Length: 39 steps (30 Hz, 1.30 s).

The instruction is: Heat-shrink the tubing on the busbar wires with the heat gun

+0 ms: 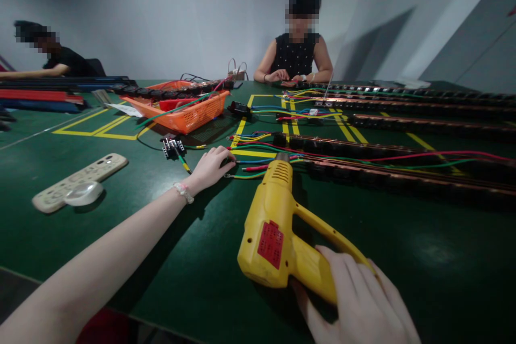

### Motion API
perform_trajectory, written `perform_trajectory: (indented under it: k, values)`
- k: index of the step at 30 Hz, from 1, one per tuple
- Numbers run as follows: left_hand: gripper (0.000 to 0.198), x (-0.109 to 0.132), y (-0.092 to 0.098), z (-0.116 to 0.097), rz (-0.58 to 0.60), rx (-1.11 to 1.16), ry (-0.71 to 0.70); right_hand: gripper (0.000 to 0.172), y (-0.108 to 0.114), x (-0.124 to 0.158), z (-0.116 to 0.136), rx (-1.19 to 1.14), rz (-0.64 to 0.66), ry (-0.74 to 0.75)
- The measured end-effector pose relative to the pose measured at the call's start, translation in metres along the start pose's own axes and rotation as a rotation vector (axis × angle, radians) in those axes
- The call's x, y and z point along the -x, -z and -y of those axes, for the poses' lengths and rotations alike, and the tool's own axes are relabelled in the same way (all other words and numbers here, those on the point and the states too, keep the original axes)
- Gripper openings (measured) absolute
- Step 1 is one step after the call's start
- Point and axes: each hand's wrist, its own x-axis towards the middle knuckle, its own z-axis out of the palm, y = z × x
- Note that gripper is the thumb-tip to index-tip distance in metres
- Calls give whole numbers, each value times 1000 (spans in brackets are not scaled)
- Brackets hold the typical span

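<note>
My right hand (358, 295) is wrapped round the handle of a yellow heat gun (268, 220), which bears a red label. The gun's metal nozzle points away from me, over coloured wires near a long black bar assembly (403, 180) with copper strips. At the wire ends, the fingers of my left hand (213, 165) are closed at the tip of a blue wire (252, 161). Just beside it lie a red-ended wire (253, 169) and a green-yellow wire (248, 176) with a ring terminal. My fingertips are partly hidden.
Several more bar assemblies (435, 124) lie to the right. An orange basket (189, 118) stands behind my left hand, near a small black-and-white part (173, 146). A power strip (80, 183) and a tape roll (84, 193) are at left. Two people sit across the table (161, 258).
</note>
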Motion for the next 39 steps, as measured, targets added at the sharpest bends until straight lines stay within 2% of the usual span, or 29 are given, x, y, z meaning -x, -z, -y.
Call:
perform_trajectory:
  k: [3, 8, 13, 17, 21, 30, 34, 39]
  values:
    - [16, -1, 0, -1, -1, 41, 3, 41, -4, -2, 8, -13, -9, 16]
    - [16, 0, 2, -9, -82, 145, 73, 42, -10, -3, 26, -51, -27, 35]
    - [21, 2, 3, -15, -72, 48, 88, 41, -12, -5, 48, -144, 38, -79]
    - [23, 1, 1, -11, -100, 92, 44, 41, -15, -10, 61, -197, 15, -25]
    - [25, 2, 2, -9, -168, 176, -32, 37, -17, -14, 68, -250, 13, -44]
    - [24, 3, 6, -15, -177, 260, -20, 44, -18, -12, 55, -268, -3, 36]
    - [24, 5, 8, -19, -138, 289, 0, 39, -13, -16, 43, -288, -6, 67]
    - [27, 5, 8, -19, -70, 335, 63, 37, -7, -18, 37, -328, -71, -38]
